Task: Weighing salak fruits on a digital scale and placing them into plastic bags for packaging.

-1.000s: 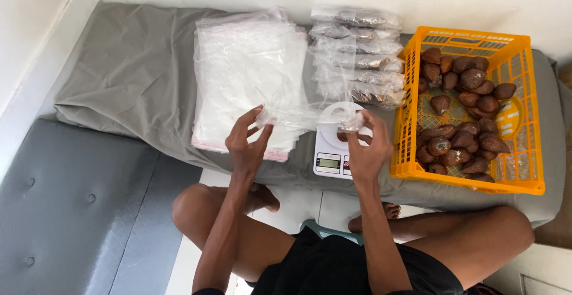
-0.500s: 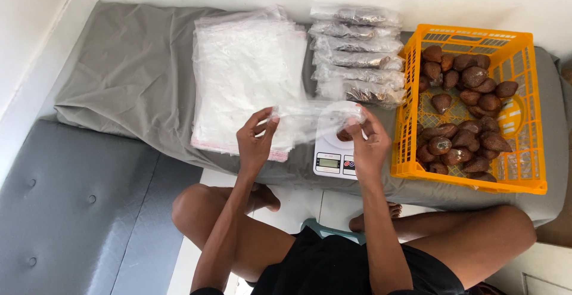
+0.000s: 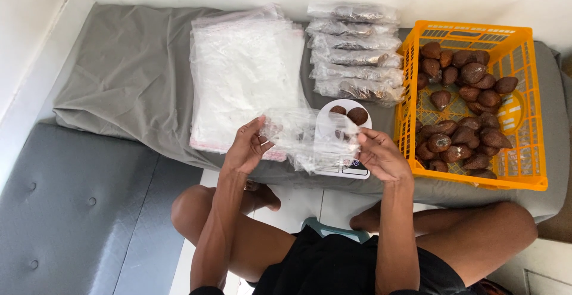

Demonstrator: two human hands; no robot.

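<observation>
My left hand (image 3: 249, 146) and my right hand (image 3: 381, 154) both grip one clear plastic bag (image 3: 310, 137), stretched between them above a small white kitchen scale (image 3: 345, 167). Brown scaly fruits (image 3: 351, 114) lie on the scale's plate, partly seen through the bag. The left hand pinches the bag's left edge, the right hand holds its right side.
A stack of empty clear bags (image 3: 241, 74) lies on the grey cloth (image 3: 128, 74) to the left. Several filled bags (image 3: 354, 53) sit behind the scale. An orange plastic crate (image 3: 524, 122) of brown fruits stands at the right. A grey padded seat (image 3: 77, 211) is lower left.
Both hands have spread the clear bag wider and flatter over the scale. The left hand has shifted slightly left along the bag's edge.
</observation>
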